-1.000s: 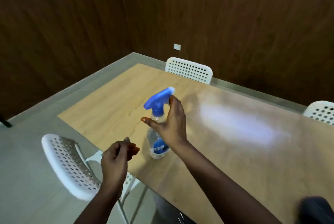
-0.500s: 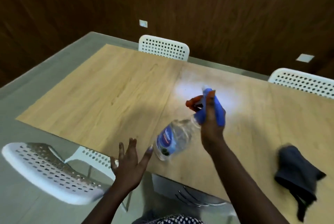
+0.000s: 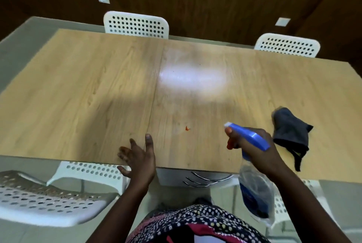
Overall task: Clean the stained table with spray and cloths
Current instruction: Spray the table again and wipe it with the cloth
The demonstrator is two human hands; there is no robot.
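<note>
The spray bottle point(image 3: 254, 188) is hanging over the near edge of the table point(image 3: 78, 89), its clear body tilting down toward the person's lap and its blue trigger head point(image 3: 249, 137) pointing out across the wood. The right hand point(image 3: 256, 150) is gripping it round the neck, fingers curled under the trigger, nozzle aiming leftward. Just ahead of that nozzle, a little to the left of the hand, a small red stain point(image 3: 187, 128) is sitting on the tabletop. Right beside the hand on its outer side, a dark grey cloth point(image 3: 290, 133) is lying crumpled on the wood, one strip trailing toward the near edge.

The left hand point(image 3: 137, 158) is hovering at the near table edge with fingers spread and relaxed, holding nothing; whether it is touching the surface I cannot tell. Farther out from both hands a pale glare is lying across the middle of the table. Two white perforated chairs point(image 3: 137, 25) are standing at the far side, and another one point(image 3: 39, 199) is sitting to the left of the left hand.
</note>
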